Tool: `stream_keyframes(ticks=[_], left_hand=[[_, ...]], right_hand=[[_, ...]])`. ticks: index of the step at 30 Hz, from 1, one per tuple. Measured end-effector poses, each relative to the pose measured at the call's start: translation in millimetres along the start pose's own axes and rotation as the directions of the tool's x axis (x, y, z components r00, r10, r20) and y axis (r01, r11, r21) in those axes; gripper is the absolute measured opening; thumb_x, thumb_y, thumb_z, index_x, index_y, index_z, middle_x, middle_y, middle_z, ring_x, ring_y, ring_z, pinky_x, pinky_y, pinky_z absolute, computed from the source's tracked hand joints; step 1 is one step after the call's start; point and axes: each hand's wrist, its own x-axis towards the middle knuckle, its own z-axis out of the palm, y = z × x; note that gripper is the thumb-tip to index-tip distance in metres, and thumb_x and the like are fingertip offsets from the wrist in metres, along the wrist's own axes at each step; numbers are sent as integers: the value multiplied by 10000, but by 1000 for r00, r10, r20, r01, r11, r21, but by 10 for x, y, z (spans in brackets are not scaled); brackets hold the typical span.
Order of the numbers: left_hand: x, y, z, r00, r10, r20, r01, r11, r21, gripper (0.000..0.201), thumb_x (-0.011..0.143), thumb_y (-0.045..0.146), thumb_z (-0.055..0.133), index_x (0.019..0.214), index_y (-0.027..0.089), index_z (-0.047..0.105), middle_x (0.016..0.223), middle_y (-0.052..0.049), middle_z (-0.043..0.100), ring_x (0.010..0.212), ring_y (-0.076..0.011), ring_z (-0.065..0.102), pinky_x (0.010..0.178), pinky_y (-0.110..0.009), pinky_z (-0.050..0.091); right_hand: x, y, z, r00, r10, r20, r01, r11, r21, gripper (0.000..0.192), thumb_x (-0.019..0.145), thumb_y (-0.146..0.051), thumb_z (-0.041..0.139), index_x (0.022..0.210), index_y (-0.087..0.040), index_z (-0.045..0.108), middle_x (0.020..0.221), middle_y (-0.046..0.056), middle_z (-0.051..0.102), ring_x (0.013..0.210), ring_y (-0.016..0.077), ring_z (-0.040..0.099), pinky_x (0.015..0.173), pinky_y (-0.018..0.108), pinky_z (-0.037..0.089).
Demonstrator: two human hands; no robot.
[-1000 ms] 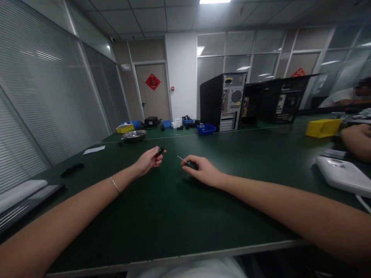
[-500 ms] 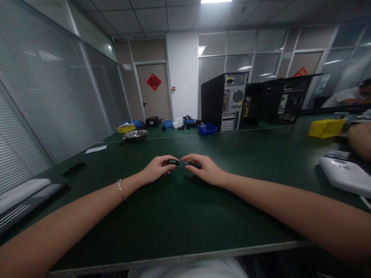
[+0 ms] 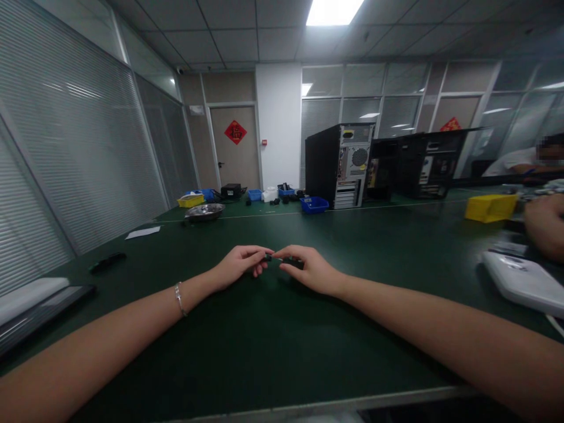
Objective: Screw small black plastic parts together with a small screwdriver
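Observation:
Over the green table, my left hand (image 3: 240,264) is closed on a small black part (image 3: 268,257), pinched between thumb and fingers; most of it is hidden. My right hand (image 3: 312,270) is closed around a screwdriver (image 3: 291,262) with a dark handle. Its thin metal shaft points left at the black part, and the right index finger reaches forward along it. The fingertips of both hands almost meet. Whether the screwdriver's tip touches the part, I cannot tell.
Computer towers (image 3: 337,167) stand at the back right, beside a blue bin (image 3: 314,205). A metal bowl (image 3: 205,212) lies back left. On the right are a yellow bin (image 3: 490,208), a white device (image 3: 524,279) and another person's arm (image 3: 545,226). A dark flat device (image 3: 44,317) lies left.
My left hand has turned the black part, so its green face no longer shows and the fingers cover more of it. Both hands stay close together. The view has tilted up slightly.

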Motion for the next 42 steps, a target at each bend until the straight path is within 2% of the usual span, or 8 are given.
stream_keyframes(ticks=[8,14,18,25,33,42], left_hand=[[-3,-31,-2,998,-46,49,55,979,-195,335,817,320,547,1077,122,623,814,-78,595,665,-134,533,624,-275,420],[-1,-50,-28,994,-69,84,89,960,-265,321,803,297,572,1060,115,631,823,-89,601,678,-140,531,627,-278,407],[6,-57,-28,993,-68,95,91,962,-259,331,803,304,572,1065,109,627,821,-88,598,684,-141,529,631,-279,404],[26,-104,-27,998,-24,59,32,989,-146,361,818,328,551,1098,107,607,824,-75,596,672,-128,514,633,-276,401],[14,-87,-40,994,-41,105,61,978,-199,346,828,296,541,1096,84,599,821,-85,597,688,-135,521,621,-272,399],[26,-83,-17,998,-28,47,37,981,-189,302,809,311,573,1031,107,587,814,-67,605,651,-117,536,618,-267,411]], right_hand=[[-21,-9,-6,998,-56,11,56,998,16,303,828,-194,537,1126,-222,581,1037,47,623,926,178,570,799,312,452],[-26,-5,-23,997,-66,32,65,997,32,287,827,-218,551,1111,-212,587,1028,46,624,918,175,574,798,300,450],[-25,17,-7,996,-87,30,86,996,35,277,828,-210,549,1102,-209,586,1026,41,622,920,166,573,796,287,447],[-21,39,41,997,-72,-10,71,994,-89,247,811,-193,561,1054,-195,605,979,51,632,881,170,577,780,290,445],[-18,2,9,997,-81,20,81,997,-10,253,819,-185,555,1067,-191,600,1003,47,631,897,162,579,783,279,447],[-21,28,18,996,-88,21,87,996,9,287,820,-190,559,1105,-207,592,1003,42,628,895,160,576,785,282,447]])
